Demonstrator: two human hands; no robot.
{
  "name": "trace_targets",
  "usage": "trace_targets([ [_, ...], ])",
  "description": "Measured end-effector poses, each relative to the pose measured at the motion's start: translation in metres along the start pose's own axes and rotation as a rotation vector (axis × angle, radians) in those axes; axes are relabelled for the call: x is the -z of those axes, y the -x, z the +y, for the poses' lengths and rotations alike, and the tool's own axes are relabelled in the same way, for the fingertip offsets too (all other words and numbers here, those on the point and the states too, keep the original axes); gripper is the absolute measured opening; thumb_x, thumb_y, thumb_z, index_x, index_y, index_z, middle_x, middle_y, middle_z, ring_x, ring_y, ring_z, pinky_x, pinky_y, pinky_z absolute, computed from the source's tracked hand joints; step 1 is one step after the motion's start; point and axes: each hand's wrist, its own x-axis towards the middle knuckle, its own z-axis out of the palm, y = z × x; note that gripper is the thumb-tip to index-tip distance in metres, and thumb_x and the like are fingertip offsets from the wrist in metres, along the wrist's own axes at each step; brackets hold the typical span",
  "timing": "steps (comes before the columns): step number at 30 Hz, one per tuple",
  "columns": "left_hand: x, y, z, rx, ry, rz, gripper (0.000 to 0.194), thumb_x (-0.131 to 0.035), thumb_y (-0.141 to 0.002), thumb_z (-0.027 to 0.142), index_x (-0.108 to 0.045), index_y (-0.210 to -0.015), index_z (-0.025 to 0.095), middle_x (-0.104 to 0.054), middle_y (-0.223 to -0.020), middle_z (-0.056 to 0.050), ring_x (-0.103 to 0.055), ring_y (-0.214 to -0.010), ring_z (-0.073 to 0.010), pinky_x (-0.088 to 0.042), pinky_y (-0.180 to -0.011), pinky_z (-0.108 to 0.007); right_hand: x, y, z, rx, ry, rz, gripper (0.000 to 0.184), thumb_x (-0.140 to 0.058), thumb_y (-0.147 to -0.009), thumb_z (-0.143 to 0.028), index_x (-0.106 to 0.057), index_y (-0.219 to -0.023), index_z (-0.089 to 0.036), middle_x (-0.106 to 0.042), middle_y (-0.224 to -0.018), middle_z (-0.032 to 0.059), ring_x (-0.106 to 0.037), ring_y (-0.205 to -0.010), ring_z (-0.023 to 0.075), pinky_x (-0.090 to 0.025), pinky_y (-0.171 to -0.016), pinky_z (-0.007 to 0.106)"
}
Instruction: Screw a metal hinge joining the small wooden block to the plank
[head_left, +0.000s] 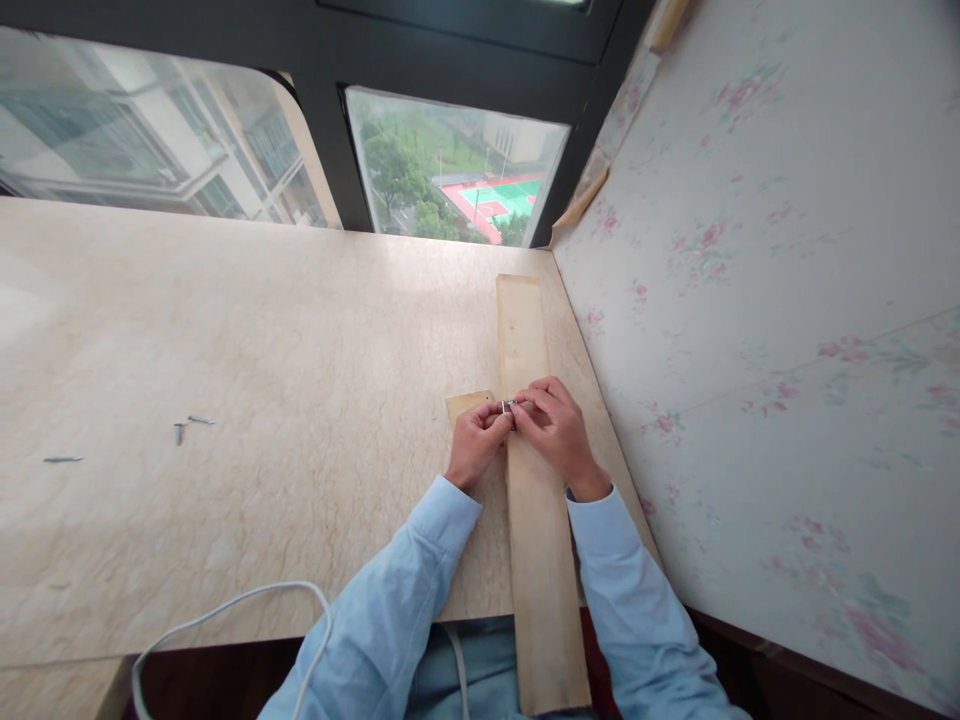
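My left hand point(478, 438) and my right hand point(556, 428) meet over a long wooden board point(541, 560). Between their pinched fingertips is a small shiny metal piece point(505, 406), gripped from both sides; its exact kind is too small to make out. The board lies lengthwise, its near end sticking out past the table's edge. A small flat wooden piece point(466, 402) rests beside the board, partly covered by my left hand. It has a small dark hole near its corner.
Several small metal screws or pins, such as this short one point(178, 433), lie on the marble-patterned surface point(300, 400) to the left. A white cable point(225, 597) loops over its front edge near my left sleeve. A flowered wall point(750, 350) rises at right; windows point(457, 165) stand behind.
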Motion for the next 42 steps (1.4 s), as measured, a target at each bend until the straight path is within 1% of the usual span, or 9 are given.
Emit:
trace_targets([
  [9,-0.001,0.000,0.000,0.005,-0.005,0.017,0.029,-0.072,-0.070,0.034,-0.075,-0.088,0.011,-0.067,-0.070,-0.003,-0.052,-0.057,-0.0098,-0.039,-0.051,-0.019,0.001,0.001,0.002,0.033,0.042,-0.046,0.010,-0.060,-0.089,-0.016,-0.067,-0.095,-0.019,-0.058,-0.092,0.0068,-0.059,-0.089,0.0206,-0.052,-0.080,0.035],
  [16,-0.001,0.000,0.001,0.007,0.002,0.017,0.030,-0.072,-0.070,0.035,-0.075,-0.089,0.012,-0.069,-0.074,-0.004,-0.055,-0.060,-0.0108,-0.040,-0.052,-0.019,0.003,0.002,0.001,0.066,0.010,-0.027,0.019,-0.060,-0.090,-0.017,-0.067,-0.108,-0.019,-0.060,-0.097,0.0090,-0.060,-0.091,0.0216,-0.054,-0.080,0.037],
  [20,-0.001,0.000,0.002,0.021,0.013,0.029,0.029,-0.073,-0.069,0.035,-0.075,-0.087,0.012,-0.069,-0.073,-0.003,-0.056,-0.060,-0.0113,-0.043,-0.054,-0.020,0.011,0.000,-0.005,0.087,-0.061,-0.005,0.024,-0.061,-0.090,-0.020,-0.066,-0.113,-0.021,-0.062,-0.100,0.0082,-0.061,-0.086,0.0195,-0.055,-0.078,0.037],
  [23,-0.001,0.000,0.002,0.046,0.038,0.024,0.030,-0.074,-0.068,0.035,-0.075,-0.087,0.012,-0.069,-0.072,-0.004,-0.058,-0.060,-0.0126,-0.044,-0.053,-0.021,0.023,-0.002,-0.006,-0.002,-0.094,0.084,0.025,-0.059,-0.090,-0.022,-0.066,-0.114,-0.022,-0.063,-0.099,0.0068,-0.061,-0.084,0.0181,-0.054,-0.077,0.036],
  [27,-0.002,0.000,0.002,0.068,0.057,0.022,0.031,-0.074,-0.068,0.033,-0.075,-0.091,0.012,-0.071,-0.074,-0.005,-0.061,-0.063,-0.0147,-0.046,-0.054,-0.023,0.043,0.005,0.010,-0.290,0.023,0.192,0.031,-0.058,-0.088,-0.029,-0.065,-0.117,-0.020,-0.064,-0.096,0.0067,-0.060,-0.080,0.0186,-0.053,-0.071,0.035],
  [30,-0.004,0.000,0.001,0.068,0.029,0.045,0.029,-0.073,-0.069,0.031,-0.075,-0.091,0.011,-0.070,-0.072,-0.004,-0.062,-0.062,-0.0150,-0.046,-0.054,-0.022,0.052,0.016,0.029,-0.514,0.178,0.077,0.041,-0.064,-0.082,-0.035,-0.065,-0.118,-0.015,-0.067,-0.096,0.0085,-0.060,-0.072,0.0182,-0.051,-0.068,0.035],
  [33,-0.006,0.000,0.000,0.055,0.014,0.071,0.027,-0.071,-0.071,0.031,-0.075,-0.089,0.011,-0.071,-0.074,-0.005,-0.064,-0.066,-0.0159,-0.047,-0.056,-0.023,0.051,0.021,0.039,-0.635,0.268,-0.110,0.045,-0.068,-0.080,-0.039,-0.065,-0.117,-0.014,-0.070,-0.094,0.0094,-0.063,-0.072,0.0193,-0.049,-0.069,0.034],
  [37,-0.006,0.001,0.000,0.050,0.034,0.078,0.026,-0.071,-0.072,0.032,-0.075,-0.088,0.012,-0.072,-0.075,-0.005,-0.065,-0.066,-0.0163,-0.049,-0.058,-0.024,0.040,0.012,0.039,-0.664,0.308,-0.281,0.030,-0.068,-0.079,-0.034,-0.069,-0.103,-0.016,-0.072,-0.085,0.0080,-0.066,-0.076,0.0213,-0.044,-0.065,0.029],
  [42,-0.005,0.000,-0.001,0.049,0.071,0.067,0.028,-0.071,-0.072,0.032,-0.075,-0.091,0.012,-0.072,-0.075,-0.005,-0.068,-0.069,-0.0187,-0.052,-0.062,-0.027,0.040,0.003,0.036,-0.676,0.275,-0.336,0.012,-0.068,-0.076,-0.028,-0.070,-0.080,-0.017,-0.072,-0.078,0.0058,-0.065,-0.071,0.0194,-0.037,-0.058,0.026],
])
